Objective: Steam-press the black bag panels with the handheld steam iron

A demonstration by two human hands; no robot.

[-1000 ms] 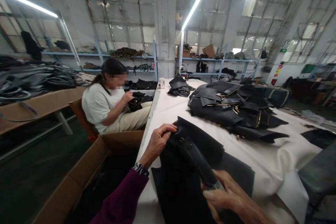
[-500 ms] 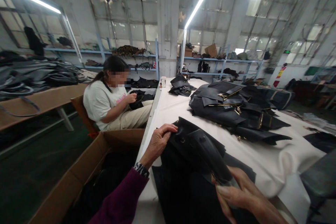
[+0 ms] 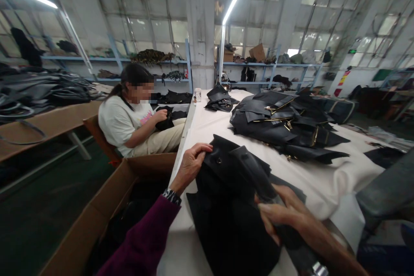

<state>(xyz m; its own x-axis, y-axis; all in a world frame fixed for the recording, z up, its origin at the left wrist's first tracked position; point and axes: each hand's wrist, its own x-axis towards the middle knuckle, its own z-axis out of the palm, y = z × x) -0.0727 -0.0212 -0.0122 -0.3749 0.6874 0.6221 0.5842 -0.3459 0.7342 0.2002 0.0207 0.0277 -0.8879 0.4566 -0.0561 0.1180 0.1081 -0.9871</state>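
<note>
My left hand (image 3: 190,167) pinches the upper left edge of a black leather panel (image 3: 207,172) between thumb and fingers. Near those fingertips, a small dark ring-shaped fitting shows on the panel. My right hand (image 3: 278,209) is wrapped round a long black strap-like piece (image 3: 250,170), smooth and slightly shiny. Its far end lies over the panel; the near part runs below my wrist, where a silvery metal bit (image 3: 319,268) shows at the bottom edge. Beneath both, more black sheets (image 3: 236,233) are spread on the white-covered table (image 3: 203,123).
A big heap of black pieces with gold zippers (image 3: 278,120) lies ahead right, and a smaller stack (image 3: 220,98) beyond. Left of the table stands an open cardboard box (image 3: 87,211) with dark pieces inside. A seated person (image 3: 129,116) handles black material.
The view has shifted a little. My right hand has turned the strap-like piece slightly, and its silvery end is now visible. My left hand keeps its pinch on the panel.
</note>
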